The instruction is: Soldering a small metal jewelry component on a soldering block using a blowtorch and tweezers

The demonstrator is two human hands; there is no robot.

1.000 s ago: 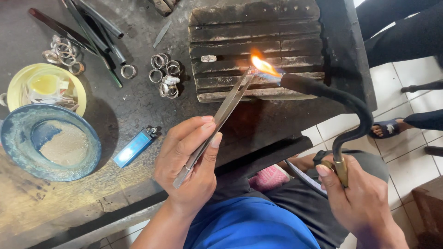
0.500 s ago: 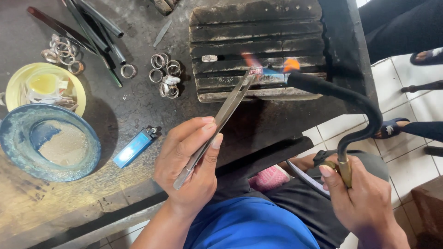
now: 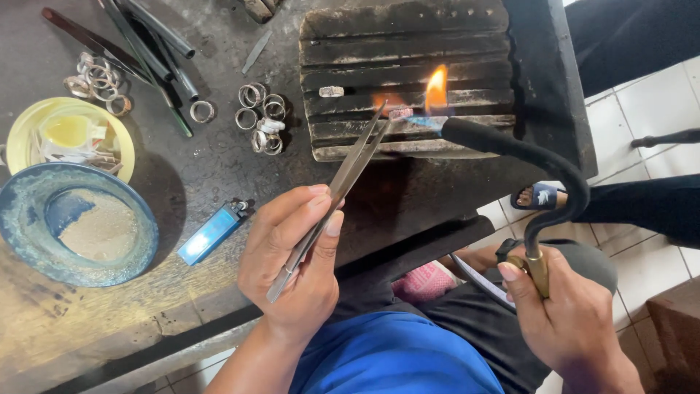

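Gripping a pair of long steel tweezers (image 3: pixel 332 201) between thumb and fingers, the left hand (image 3: pixel 295 266) sits nearest the camera at about six o'clock, closed firmly on the shaft with the tips reaching up toward twelve. At four o'clock the right hand (image 3: pixel 569 321) is wrapped around the brass handle of a black curved gas torch (image 3: pixel 539 164), whose nozzle ends just beside the tweezer tips. Half a second ago the flame was a small bluish jet with a faint orange tail to the right; now a taller orange flame (image 3: pixel 436 89) stands above the nozzle, and the tweezer tips have stayed almost in place, so the heat looks freshly concentrated on the work. That work is a small pale metal ring piece (image 3: pixel 399 113), lying on the charred grooved soldering block (image 3: pixel 350 44) at the tweezer tips, touching or nearly touching them; it looks dull grey-pink, too small to tell more. Farther left, at nine o'clock, lie a blue lighter (image 3: pixel 211 235), a blue ceramic bowl (image 3: pixel 22 241) and a yellow dish (image 3: pixel 22 128); loose silver rings (image 3: pixel 261 117) are scattered toward eleven.
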